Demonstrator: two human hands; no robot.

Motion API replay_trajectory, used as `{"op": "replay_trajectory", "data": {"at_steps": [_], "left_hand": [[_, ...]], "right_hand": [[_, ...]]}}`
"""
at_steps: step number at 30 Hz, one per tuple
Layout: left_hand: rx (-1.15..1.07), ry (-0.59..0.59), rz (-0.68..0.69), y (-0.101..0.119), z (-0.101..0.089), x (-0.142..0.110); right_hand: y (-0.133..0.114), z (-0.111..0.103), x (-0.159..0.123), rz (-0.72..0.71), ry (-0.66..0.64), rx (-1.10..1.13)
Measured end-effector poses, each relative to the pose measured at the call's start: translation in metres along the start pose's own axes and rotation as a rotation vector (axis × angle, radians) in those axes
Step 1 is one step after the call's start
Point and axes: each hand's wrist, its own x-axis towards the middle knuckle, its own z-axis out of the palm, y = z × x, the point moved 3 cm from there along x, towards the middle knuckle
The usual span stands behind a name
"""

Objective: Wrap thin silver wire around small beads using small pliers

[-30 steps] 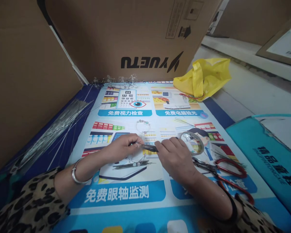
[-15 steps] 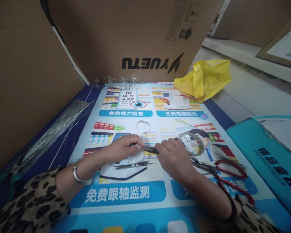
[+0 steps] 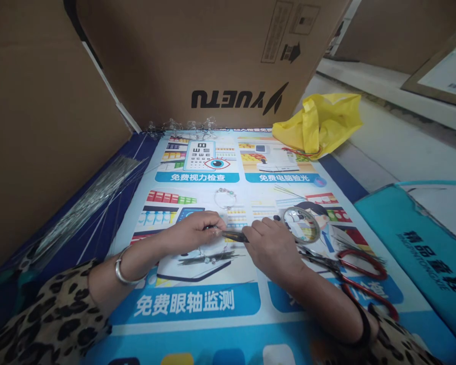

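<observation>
My left hand [image 3: 197,232] is closed, thumb and fingertips pinching part of a beaded wire bracelet [image 3: 213,260]; its loop shows below the fingers. My right hand [image 3: 273,248] is wrapped round a pair of pliers [image 3: 233,235], whose dark jaws point left and meet the left fingertips. What lies right at the jaw tips is too small to make out. Beneath the loop is a small bundle of thin dark wires [image 3: 192,259]. Another beaded bracelet [image 3: 225,198] lies on the printed sheet [image 3: 247,324] just beyond my hands.
Red-handled scissors [image 3: 336,266] lie beside my right forearm, near a roll of clear tape [image 3: 301,224]. Long wires [image 3: 87,208] are bundled on the left. Wire pieces [image 3: 190,128] sit by the cardboard box [image 3: 197,56]. A yellow bag [image 3: 319,124] and a teal bag [image 3: 418,243] are right.
My hands and the pliers have barely moved. The beaded loop below my left hand has shifted slightly.
</observation>
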Motion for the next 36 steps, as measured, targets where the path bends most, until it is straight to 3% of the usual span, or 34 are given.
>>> {"op": "replay_trajectory", "data": {"at_steps": [24, 36], "left_hand": [[0.019, -0.021, -0.01, 0.0, 0.0018, 0.0019], [-0.119, 0.103, -0.118, -0.0005, 0.0043, 0.0011]], "right_hand": [[-0.0015, 0.0031, -0.0033, 0.062, -0.098, 0.0], [-0.0023, 0.0032, -0.0051, 0.06, 0.002, -0.044]]}}
